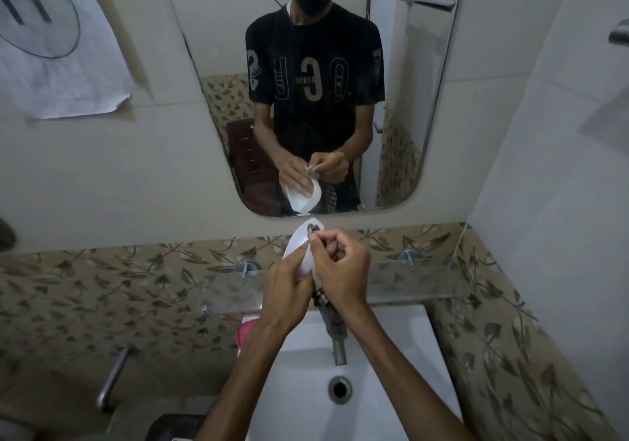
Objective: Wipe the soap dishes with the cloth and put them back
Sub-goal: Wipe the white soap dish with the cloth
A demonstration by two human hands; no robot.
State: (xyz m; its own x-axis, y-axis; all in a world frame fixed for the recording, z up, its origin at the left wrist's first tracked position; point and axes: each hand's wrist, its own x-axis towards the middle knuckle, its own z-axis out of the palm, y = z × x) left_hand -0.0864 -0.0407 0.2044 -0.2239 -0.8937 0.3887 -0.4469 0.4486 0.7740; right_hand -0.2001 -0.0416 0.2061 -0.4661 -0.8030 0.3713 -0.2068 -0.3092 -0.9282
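My left hand (pixel 289 287) grips a white oval soap dish (pixel 299 246), held upright above the sink in front of the mirror. My right hand (pixel 343 267) pinches a dark patterned cloth (pixel 321 299) against the dish's upper rim; the rest of the cloth hangs down between my wrists over the tap. A pink soap dish (pixel 244 333) sits on the sink's left back corner, partly hidden behind my left forearm.
A white sink (pixel 391 355) with its drain (pixel 339 389) lies below my hands, a metal tap (pixel 338 348) at its back. A glass shelf (pixel 418 282) spans the wall above it. The mirror (pixel 306 83) reflects me. A metal pipe (pixel 112 377) is at lower left.
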